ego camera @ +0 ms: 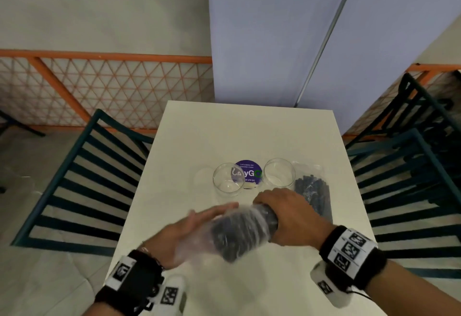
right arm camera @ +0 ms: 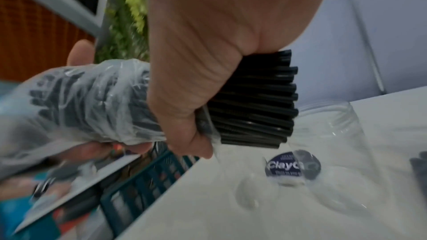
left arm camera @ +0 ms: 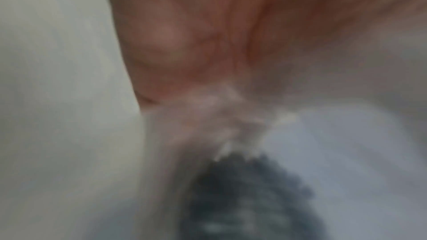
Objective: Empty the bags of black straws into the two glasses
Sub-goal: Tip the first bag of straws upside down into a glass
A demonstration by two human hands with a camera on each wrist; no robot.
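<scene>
Holding a clear plastic bag [ego camera: 239, 233] of black straws [right arm camera: 256, 101] over the white surface [ego camera: 249, 128], both hands work on it.

The right hand [ego camera: 291, 218] has its fingers curled around the bundle, and the straw ends stick out past the fist toward the glasses. The left hand [ego camera: 189, 231] lies with straight fingers along the bag; whether it grips the plastic I cannot tell, the view is blurred. Two empty glasses [ego camera: 228, 181] [ego camera: 279, 172] stand side by side, and between them a round purple sticker [ego camera: 247, 172] reads partly "yGO". A second bag of straws [ego camera: 313, 191] lies just right of the right glass.
</scene>
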